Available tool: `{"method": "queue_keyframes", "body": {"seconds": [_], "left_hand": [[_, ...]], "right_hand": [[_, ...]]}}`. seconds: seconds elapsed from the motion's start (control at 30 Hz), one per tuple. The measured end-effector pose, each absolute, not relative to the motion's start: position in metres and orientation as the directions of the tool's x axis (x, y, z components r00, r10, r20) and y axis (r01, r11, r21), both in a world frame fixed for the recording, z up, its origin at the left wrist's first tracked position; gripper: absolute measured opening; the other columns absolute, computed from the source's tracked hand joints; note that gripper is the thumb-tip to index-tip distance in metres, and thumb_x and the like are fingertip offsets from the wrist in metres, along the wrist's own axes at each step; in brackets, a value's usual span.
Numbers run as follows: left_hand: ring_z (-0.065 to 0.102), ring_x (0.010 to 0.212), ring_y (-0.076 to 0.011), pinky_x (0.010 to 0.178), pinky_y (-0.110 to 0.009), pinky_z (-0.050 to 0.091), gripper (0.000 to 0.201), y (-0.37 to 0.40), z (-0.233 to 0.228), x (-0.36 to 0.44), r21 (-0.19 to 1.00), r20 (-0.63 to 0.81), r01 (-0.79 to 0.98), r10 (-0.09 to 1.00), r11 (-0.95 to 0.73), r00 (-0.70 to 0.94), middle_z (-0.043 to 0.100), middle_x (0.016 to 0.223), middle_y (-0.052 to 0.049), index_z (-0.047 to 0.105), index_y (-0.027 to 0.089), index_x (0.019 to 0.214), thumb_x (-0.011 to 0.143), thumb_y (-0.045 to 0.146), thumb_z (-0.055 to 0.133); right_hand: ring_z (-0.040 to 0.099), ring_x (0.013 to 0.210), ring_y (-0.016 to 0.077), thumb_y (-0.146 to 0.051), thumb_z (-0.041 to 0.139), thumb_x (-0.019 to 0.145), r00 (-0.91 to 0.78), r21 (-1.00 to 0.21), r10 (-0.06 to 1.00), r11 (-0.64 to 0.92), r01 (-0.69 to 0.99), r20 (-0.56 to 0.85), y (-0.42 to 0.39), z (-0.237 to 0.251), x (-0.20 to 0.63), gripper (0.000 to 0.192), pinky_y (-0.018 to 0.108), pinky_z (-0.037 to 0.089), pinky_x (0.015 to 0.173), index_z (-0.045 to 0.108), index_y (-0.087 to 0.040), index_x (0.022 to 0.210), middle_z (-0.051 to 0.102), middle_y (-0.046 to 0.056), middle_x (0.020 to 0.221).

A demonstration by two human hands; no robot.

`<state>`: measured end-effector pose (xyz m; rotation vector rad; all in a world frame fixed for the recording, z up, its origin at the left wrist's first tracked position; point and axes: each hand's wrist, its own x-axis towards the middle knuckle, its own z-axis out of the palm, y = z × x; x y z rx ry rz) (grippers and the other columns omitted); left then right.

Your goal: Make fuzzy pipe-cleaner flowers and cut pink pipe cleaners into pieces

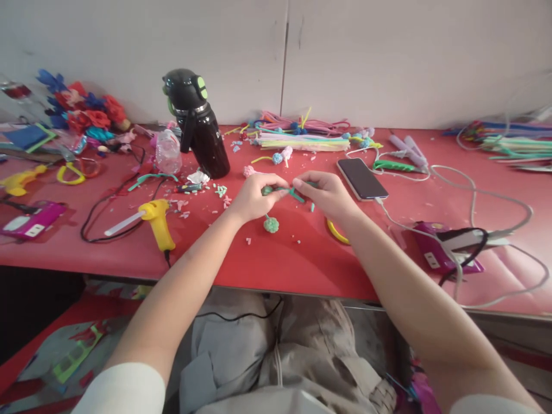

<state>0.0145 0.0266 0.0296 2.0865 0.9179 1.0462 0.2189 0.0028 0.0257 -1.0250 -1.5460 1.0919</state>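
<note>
Presently both hands meet above the red table (pixel 276 261), just left of the smartphone (pixel 362 179). The left hand (pixel 254 196) is curled, its fingertips pinched on one end of a green pipe cleaner (pixel 288 191). The right hand (pixel 324 192) is likewise curled, thumb and forefinger pinched on the other end of the same piece, which runs between the two hands. A green pompom bud (pixel 271 224) hangs on a short stem just below the left hand, near the table surface; whether it touches the table cannot be told.

Left of the smartphone and beyond the hands stands a black water bottle (pixel 197 122), upright, with a small clear plastic bottle (pixel 168 152) beside it. A yellow glue gun (pixel 157 223) lies well left of the smartphone, near the table's front edge. Bundled pipe cleaners (pixel 302 140) lie behind the smartphone against the wall. A white charging cable (pixel 390 214) leaves the smartphone's near end. Paper flowers (pixel 84 112) sit far left.
</note>
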Motion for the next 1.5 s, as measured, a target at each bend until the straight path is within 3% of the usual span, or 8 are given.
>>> {"method": "queue_keyframes", "body": {"seconds": [0.17,0.37,0.5,0.63,0.83,1.07,1.3,1.5], "left_hand": [[0.066,0.077,-0.0178,0.074,-0.032,0.052,0.028,0.036,0.019,0.018,0.855,0.412,0.143,0.82,-0.499,0.398,0.076,0.082,-0.005,0.076,0.018,0.082,0.082,0.046,0.078],[0.065,0.077,-0.0178,0.074,-0.033,0.052,0.031,0.035,0.016,0.011,0.885,0.411,0.099,0.862,-0.456,0.298,0.075,0.082,-0.004,0.076,0.02,0.08,0.079,0.051,0.081],[0.063,0.072,-0.0169,0.067,-0.032,0.052,0.029,0.038,0.014,0.008,0.876,0.43,0.135,0.877,-0.462,0.213,0.072,0.077,-0.003,0.078,0.021,0.083,0.08,0.05,0.079],[0.063,0.069,-0.0167,0.064,-0.031,0.052,0.027,0.038,0.013,0.008,0.863,0.447,0.181,0.88,-0.472,0.163,0.072,0.074,-0.003,0.078,0.021,0.085,0.083,0.048,0.077],[0.066,0.071,-0.0166,0.063,-0.029,0.052,0.026,0.031,0.019,0.011,0.819,0.48,0.286,0.867,-0.497,0.134,0.076,0.082,-0.005,0.076,0.019,0.088,0.089,0.045,0.071],[0.069,0.085,-0.0186,0.082,-0.032,0.055,0.016,0.03,0.016,0.018,0.665,0.619,0.401,0.765,-0.631,0.177,0.077,0.09,-0.006,0.072,0.019,0.088,0.095,0.03,0.062],[0.069,0.081,-0.018,0.074,-0.03,0.056,0.017,0.022,0.019,0.022,0.789,0.503,0.339,0.856,-0.512,0.121,0.077,0.088,-0.005,0.073,0.02,0.088,0.093,0.035,0.067],[0.065,0.067,-0.0154,0.057,-0.027,0.049,0.023,0.016,0.023,0.022,0.901,0.342,0.219,0.924,-0.374,0.174,0.074,0.074,-0.003,0.075,0.019,0.083,0.09,0.041,0.071]], "right_hand": [[0.053,0.055,0.0099,-0.067,0.084,0.073,-0.132,-0.989,0.981,0.139,-0.042,0.144,0.004,0.016,0.214,0.053,0.024,0.038,0.048,0.07,-0.017,0.085,0.065,0.001,0.068],[0.054,0.057,0.0116,-0.067,0.076,0.081,-0.127,-0.974,0.971,0.214,0.075,0.204,0.002,0.019,0.206,0.05,0.026,0.043,0.055,0.066,-0.018,0.084,0.062,0.0,0.066],[0.055,0.062,0.0135,-0.058,0.069,0.089,-0.144,-0.922,0.942,0.329,0.204,0.304,0.0,0.017,0.201,0.039,0.029,0.045,0.062,0.067,-0.018,0.089,0.064,0.001,0.07],[0.046,0.061,0.0125,-0.046,0.063,0.094,-0.141,-0.852,0.92,0.391,0.348,0.365,-0.006,0.02,0.194,0.028,0.028,0.037,0.06,0.069,-0.018,0.089,0.058,-0.001,0.067],[0.032,0.059,0.0111,-0.045,0.058,0.095,-0.182,-0.866,0.934,0.353,0.354,0.307,-0.012,0.024,0.189,0.034,0.029,0.026,0.055,0.063,-0.017,0.077,0.04,-0.004,0.062],[0.029,0.058,0.0101,-0.05,0.059,0.095,-0.19,-0.895,0.944,0.318,0.312,0.27,-0.01,0.024,0.196,0.039,0.028,0.025,0.054,0.06,-0.018,0.072,0.036,-0.005,0.06],[0.038,0.052,0.0106,-0.062,0.06,0.094,-0.167,-0.923,0.964,0.25,0.294,0.208,-0.01,0.021,0.197,0.055,0.029,0.029,0.054,0.059,-0.019,0.061,0.046,-0.002,0.053],[0.032,0.056,0.0112,-0.064,0.059,0.094,-0.075,-0.914,0.967,0.255,0.316,0.244,-0.009,0.013,0.196,0.052,0.029,0.024,0.053,0.057,-0.02,0.066,0.038,-0.003,0.058]]}}
